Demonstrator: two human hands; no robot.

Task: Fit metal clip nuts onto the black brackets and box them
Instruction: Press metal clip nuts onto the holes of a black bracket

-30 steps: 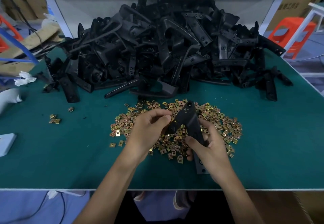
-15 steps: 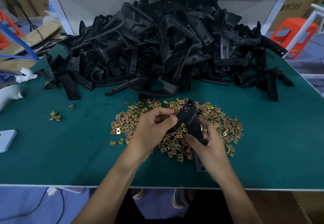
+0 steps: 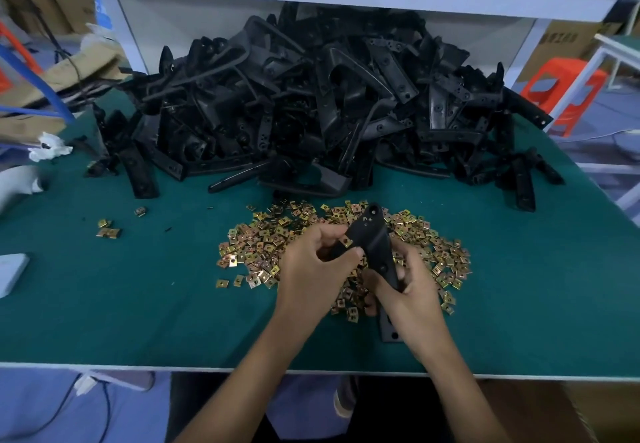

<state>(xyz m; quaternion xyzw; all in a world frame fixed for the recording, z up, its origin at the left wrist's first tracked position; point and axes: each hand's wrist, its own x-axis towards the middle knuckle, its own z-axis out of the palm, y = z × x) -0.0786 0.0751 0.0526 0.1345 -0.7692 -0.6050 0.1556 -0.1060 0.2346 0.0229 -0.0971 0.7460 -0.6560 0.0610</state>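
Left hand has shifted lower, pinching a clip nut onto the bracket; right hand grips the bracket

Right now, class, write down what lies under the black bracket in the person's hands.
Under the bracket, loose clip nuts lie spread on the green table. The right hand and left hand hide the spot directly beneath, so what lies there cannot be seen.

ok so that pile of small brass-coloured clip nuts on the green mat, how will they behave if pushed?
Probably slide and scatter rather than roll: the small brass-coloured square clip nuts look flat and lie loose on the green mat. Likely light and stiff, being small folded metal; a few strays sit apart at left.
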